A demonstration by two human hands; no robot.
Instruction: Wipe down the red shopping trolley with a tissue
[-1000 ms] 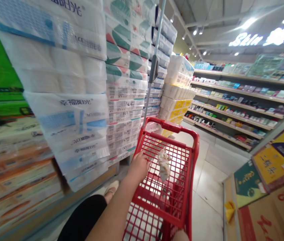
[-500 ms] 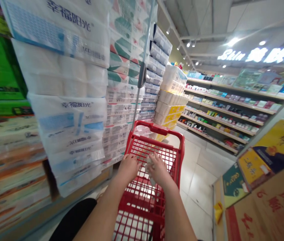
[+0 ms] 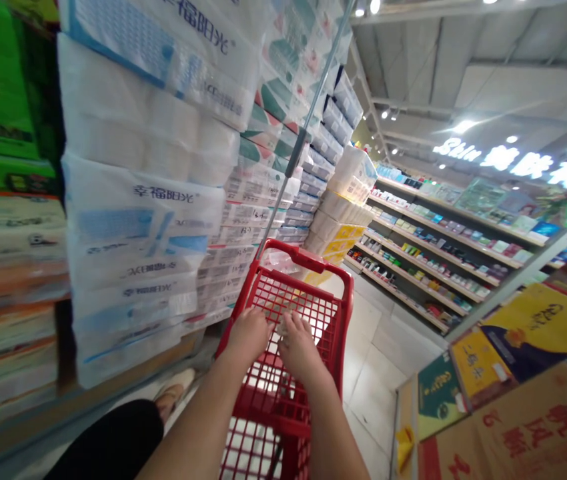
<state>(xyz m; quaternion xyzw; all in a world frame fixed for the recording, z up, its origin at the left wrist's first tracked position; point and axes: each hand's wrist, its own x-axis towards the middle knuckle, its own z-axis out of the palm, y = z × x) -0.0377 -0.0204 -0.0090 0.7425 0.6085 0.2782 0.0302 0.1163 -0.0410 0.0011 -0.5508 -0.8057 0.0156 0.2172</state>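
Note:
Both my hands are above the mesh of a red shopping cart point(image 3: 291, 288). My left hand point(image 3: 249, 335) is closed, with its fingers curled in and their tips hidden, so I cannot make out what they hold. Just to its right, my right hand point(image 3: 297, 341) is bent over a small pale thing, mostly covered by the fingers and too blurred to name. A thin grey pole point(image 3: 278, 200) with a dark clip rises from the cart's far left corner. Below the upper basket, a lower mesh point(image 3: 248, 445) shows.
Tall stacks of wrapped paper rolls point(image 3: 138, 220) line the left side, close to the cart. Shelves of small boxes and bottles point(image 3: 428, 233) stand ahead right. Cardboard cartons point(image 3: 528, 420) are near right. A tiled floor point(image 3: 363, 360) runs between. A sandalled foot point(image 3: 176, 393) shows lower left.
The view has tilted and shifted, so cart and hands sit slightly further left. My hands keep nearly the same place over the cart. The foot has come into view.

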